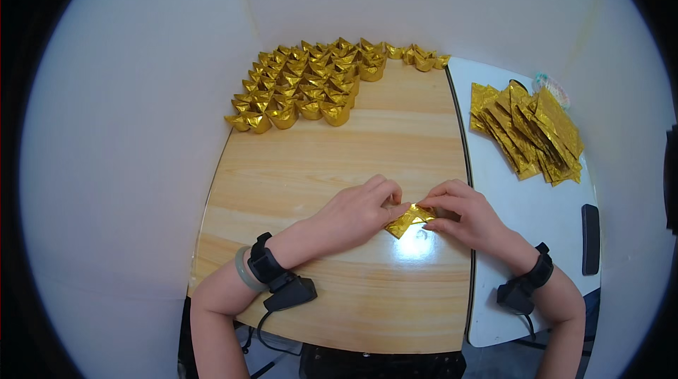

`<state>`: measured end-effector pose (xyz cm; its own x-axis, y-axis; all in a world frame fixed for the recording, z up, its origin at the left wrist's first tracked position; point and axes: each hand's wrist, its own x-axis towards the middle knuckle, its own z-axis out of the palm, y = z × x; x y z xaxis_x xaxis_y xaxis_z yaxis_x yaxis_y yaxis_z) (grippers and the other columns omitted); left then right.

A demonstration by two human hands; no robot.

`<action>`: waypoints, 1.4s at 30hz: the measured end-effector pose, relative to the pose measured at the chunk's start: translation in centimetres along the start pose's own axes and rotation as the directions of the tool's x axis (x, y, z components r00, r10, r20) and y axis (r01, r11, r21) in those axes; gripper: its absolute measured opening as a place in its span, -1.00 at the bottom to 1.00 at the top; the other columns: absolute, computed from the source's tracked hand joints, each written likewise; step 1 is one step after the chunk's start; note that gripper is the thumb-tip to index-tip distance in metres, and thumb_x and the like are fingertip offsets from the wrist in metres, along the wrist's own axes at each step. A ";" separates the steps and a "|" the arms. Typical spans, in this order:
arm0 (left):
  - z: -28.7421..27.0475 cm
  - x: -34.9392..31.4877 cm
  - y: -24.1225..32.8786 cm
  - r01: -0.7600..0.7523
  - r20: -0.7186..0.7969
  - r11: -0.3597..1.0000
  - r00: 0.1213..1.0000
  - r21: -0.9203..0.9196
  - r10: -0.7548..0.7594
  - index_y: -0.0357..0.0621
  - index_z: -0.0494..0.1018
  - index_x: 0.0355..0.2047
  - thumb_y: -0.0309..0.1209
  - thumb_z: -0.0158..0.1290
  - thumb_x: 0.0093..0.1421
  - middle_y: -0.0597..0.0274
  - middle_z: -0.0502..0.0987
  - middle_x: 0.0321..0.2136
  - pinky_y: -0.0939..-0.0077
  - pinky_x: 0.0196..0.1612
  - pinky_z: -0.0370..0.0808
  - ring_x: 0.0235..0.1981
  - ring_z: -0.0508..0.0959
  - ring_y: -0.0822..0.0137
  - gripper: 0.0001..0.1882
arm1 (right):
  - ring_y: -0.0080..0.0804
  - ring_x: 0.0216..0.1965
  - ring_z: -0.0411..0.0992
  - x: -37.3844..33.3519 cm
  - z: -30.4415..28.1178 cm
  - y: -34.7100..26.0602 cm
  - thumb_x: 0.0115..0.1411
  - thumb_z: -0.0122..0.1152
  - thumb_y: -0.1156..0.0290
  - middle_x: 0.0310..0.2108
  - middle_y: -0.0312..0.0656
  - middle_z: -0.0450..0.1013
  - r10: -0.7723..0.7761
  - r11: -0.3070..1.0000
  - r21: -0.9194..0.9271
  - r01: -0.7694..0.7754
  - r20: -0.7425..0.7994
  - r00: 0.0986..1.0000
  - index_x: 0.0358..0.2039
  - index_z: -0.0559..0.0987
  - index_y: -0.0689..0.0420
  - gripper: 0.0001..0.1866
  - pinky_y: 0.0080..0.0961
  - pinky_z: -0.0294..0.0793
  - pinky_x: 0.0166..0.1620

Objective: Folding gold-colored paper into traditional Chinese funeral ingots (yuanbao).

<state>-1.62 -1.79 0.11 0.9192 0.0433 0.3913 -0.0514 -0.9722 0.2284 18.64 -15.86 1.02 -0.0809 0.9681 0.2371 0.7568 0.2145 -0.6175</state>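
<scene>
Both forearms come in from six o'clock, each with a black wrist strap, and meet over the wooden table [304,160] just below its middle. Between them lies the gold foil piece [409,221], partly folded, its long axis running from about eight o'clock up to two o'clock. The left hand [357,213] sits at nine o'clock of the piece, fingers curled, fingertips pressing its upper left edge. The right hand [462,213] sits at three o'clock of it, thumb and forefinger pinched on its upper right tip. Both hands touch the piece, so neither is nearer; the right holds the end that points away from the body. At twelve o'clock, well apart, folded ingots [307,86] stand in close rows on the far edge. At two o'clock, on the white side table [537,217], flat foil sheets [530,132] lie fanned.
</scene>
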 end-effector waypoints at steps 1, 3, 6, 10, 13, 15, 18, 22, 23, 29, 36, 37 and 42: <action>0.1 0.0 -0.1 0.003 -0.005 1.000 1.000 -0.001 -0.003 -0.04 0.56 -0.23 -0.38 0.08 0.17 0.23 0.43 -0.30 0.41 -0.34 0.49 -0.25 0.46 0.23 -0.83 | -0.27 -0.14 0.40 -0.2 -0.1 0.6 0.02 0.33 0.33 -0.25 -0.22 0.46 -0.081 0.993 -0.086 0.083 0.026 0.996 -0.15 0.58 0.10 -0.65 -0.34 0.39 -0.06; 0.1 0.1 -0.1 0.006 -0.009 1.000 1.000 -0.007 -0.006 -0.04 0.56 -0.23 -0.38 0.08 0.17 0.23 0.42 -0.31 0.41 -0.35 0.49 -0.25 0.46 0.23 -0.84 | -0.29 -0.10 0.40 -0.6 -0.1 0.9 0.02 0.33 0.30 -0.20 -0.25 0.47 -0.155 0.972 -0.169 0.163 0.060 0.986 -0.14 0.58 0.09 -0.64 -0.30 0.37 -0.02; -0.2 0.3 0.0 0.022 -0.006 1.000 1.000 0.010 -0.022 -0.02 0.57 -0.25 -0.38 0.09 0.16 0.23 0.41 -0.32 0.42 -0.36 0.47 -0.26 0.46 0.24 -0.84 | -0.30 0.02 0.38 -1.7 -0.3 0.2 0.08 0.27 0.19 -0.05 -0.26 0.45 -0.238 0.881 -0.399 0.253 0.088 0.967 -0.08 0.56 0.07 -0.59 -0.20 0.29 0.12; -0.5 0.3 -0.1 0.002 0.003 1.000 1.000 0.021 -0.002 0.01 0.58 -0.23 -0.39 0.10 0.14 0.23 0.40 -0.31 0.43 -0.34 0.46 -0.27 0.44 0.23 -0.82 | -0.25 0.16 0.30 -2.2 -1.6 -1.3 0.16 0.13 0.03 0.10 -0.23 0.38 -0.181 0.818 -0.511 0.264 0.206 0.962 0.05 0.47 0.05 -0.48 -0.09 0.10 0.27; -0.5 0.2 -0.2 0.008 0.014 1.000 1.000 0.014 -0.008 0.04 0.58 -0.20 -0.40 0.10 0.14 0.22 0.39 -0.31 0.43 -0.32 0.45 -0.27 0.43 0.23 -0.79 | -0.21 0.21 0.24 -2.1 -2.1 -1.2 0.20 0.05 -0.04 0.18 -0.20 0.30 -0.160 0.821 -0.492 0.289 0.288 0.944 0.14 0.39 -0.01 -0.43 -0.03 0.03 0.29; -0.6 0.0 -0.3 0.015 0.019 1.000 1.000 0.012 -0.015 0.05 0.58 -0.18 -0.40 0.10 0.14 0.22 0.39 -0.31 0.43 -0.32 0.45 -0.26 0.43 0.23 -0.78 | -0.19 0.23 0.20 -2.1 -2.2 -1.1 0.21 0.02 -0.06 0.22 -0.19 0.25 -0.155 0.820 -0.483 0.307 0.329 0.931 0.17 0.36 -0.05 -0.42 0.00 0.02 0.29; -0.9 0.4 0.0 -0.001 0.021 1.000 1.000 0.015 0.000 0.06 0.58 -0.17 -0.41 0.09 0.14 0.22 0.39 -0.31 0.44 -0.32 0.45 -0.26 0.43 0.23 -0.77 | -0.15 0.28 0.12 -2.6 -2.9 -0.9 0.22 -0.03 -0.09 0.28 -0.16 0.15 -0.137 0.817 -0.476 0.326 0.389 0.911 0.23 0.29 -0.14 -0.40 0.05 -0.02 0.30; -0.8 0.0 -0.5 0.000 0.023 1.000 1.000 -0.026 0.000 0.03 0.58 -0.15 -0.37 0.13 0.12 0.21 0.38 -0.31 0.42 -0.29 0.44 -0.26 0.42 0.22 -0.74 | -0.11 0.27 0.13 -2.0 -3.7 0.7 0.25 0.00 -0.02 0.30 -0.12 0.12 -0.211 0.873 -0.322 0.366 0.427 0.879 0.16 0.41 -0.13 -0.49 0.02 0.03 0.27; -0.7 0.1 -0.6 0.001 0.027 0.999 1.000 -0.054 0.000 0.01 0.58 -0.14 -0.32 0.16 0.10 0.20 0.38 -0.30 0.41 -0.28 0.44 -0.26 0.41 0.21 -0.71 | -0.11 0.23 0.20 -1.9 -4.1 1.1 0.25 0.04 0.04 0.29 -0.11 0.14 -0.281 0.841 -0.312 0.441 0.445 0.851 0.12 0.45 -0.10 -0.54 -0.05 0.15 0.23; -1.3 0.5 0.0 -0.035 0.021 0.996 0.999 -0.084 0.036 -0.10 0.56 -0.13 -0.14 0.27 -0.02 0.18 0.39 -0.29 0.41 -0.25 0.45 -0.27 0.41 0.18 -0.53 | -0.25 -0.18 0.48 -0.1 -2.2 -1.6 0.07 0.27 0.26 -0.17 -0.18 0.50 -0.079 0.977 -0.199 0.079 0.004 0.997 -0.11 0.56 0.07 -0.65 -0.42 0.49 -0.21; -0.7 0.5 0.7 0.035 0.011 0.998 0.999 -0.045 -0.035 -0.09 0.54 -0.12 -0.22 0.25 0.00 0.20 0.43 -0.32 0.41 -0.31 0.45 -0.30 0.43 0.22 -0.58 | -0.20 -0.33 0.48 0.4 -0.8 -0.9 0.05 0.24 0.34 -0.39 -0.17 0.50 -0.032 0.987 -0.160 0.033 0.007 0.999 -0.28 0.55 0.14 -0.77 -0.35 0.49 -0.28; -0.4 0.5 0.5 0.073 -0.023 0.993 0.997 -0.096 -0.076 -0.09 0.54 -0.13 -0.28 0.24 0.01 0.20 0.44 -0.35 0.42 -0.32 0.44 -0.31 0.43 0.23 -0.61 | -0.20 -0.33 0.48 0.3 -0.7 -0.8 0.05 0.24 0.34 -0.39 -0.17 0.50 -0.035 0.986 -0.161 0.036 0.008 0.999 -0.28 0.55 0.14 -0.77 -0.35 0.49 -0.28; 0.0 0.5 0.6 0.359 -0.023 0.873 0.921 -0.330 -0.388 -0.11 0.54 -0.15 -0.46 0.20 0.04 0.19 0.47 -0.42 0.44 -0.32 0.43 -0.37 0.45 0.24 -0.69 | -0.21 -0.37 0.50 0.2 -0.3 -1.1 0.05 0.21 0.38 -0.43 -0.17 0.52 0.083 0.995 -0.057 -0.088 -0.077 0.994 -0.29 0.57 0.10 -0.81 -0.34 0.49 -0.34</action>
<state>-1.20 -2.39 0.44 0.8580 0.4224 0.2923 0.1567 -0.7571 0.6342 17.97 -15.90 1.99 0.0323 0.9698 0.2416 0.7964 0.1211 -0.5925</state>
